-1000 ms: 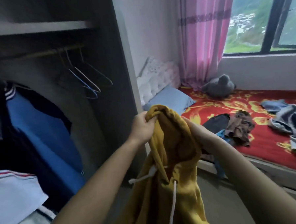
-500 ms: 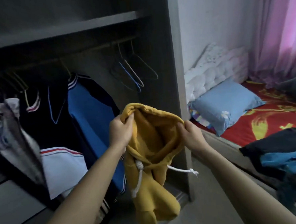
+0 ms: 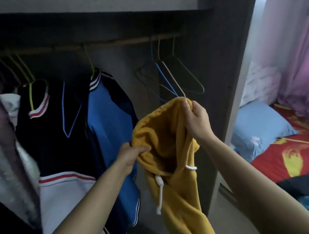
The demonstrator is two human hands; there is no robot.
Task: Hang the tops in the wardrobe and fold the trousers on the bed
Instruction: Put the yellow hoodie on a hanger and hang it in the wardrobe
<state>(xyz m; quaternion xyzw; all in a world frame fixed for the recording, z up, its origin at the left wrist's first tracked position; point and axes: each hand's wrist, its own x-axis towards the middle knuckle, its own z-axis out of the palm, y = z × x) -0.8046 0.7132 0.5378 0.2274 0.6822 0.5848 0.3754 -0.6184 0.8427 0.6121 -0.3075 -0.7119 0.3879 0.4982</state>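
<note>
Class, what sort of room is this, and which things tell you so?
Most likely a bedroom: an open wardrobe with hung jackets and spare hangers, and beside it a bed with a blue pillow.

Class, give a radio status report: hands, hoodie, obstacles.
Left hand, right hand both grip hoodie at hood. Not yet hung. Empty hangers just behind; nothing between.

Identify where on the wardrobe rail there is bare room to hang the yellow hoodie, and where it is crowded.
Free: the rail stretch between the blue jacket and the empty wire hangers, bare back panel behind it. Crowded: left of the blue jacket, dark tops hang packed. The yellow hoodie would likely fit that gap.
</note>
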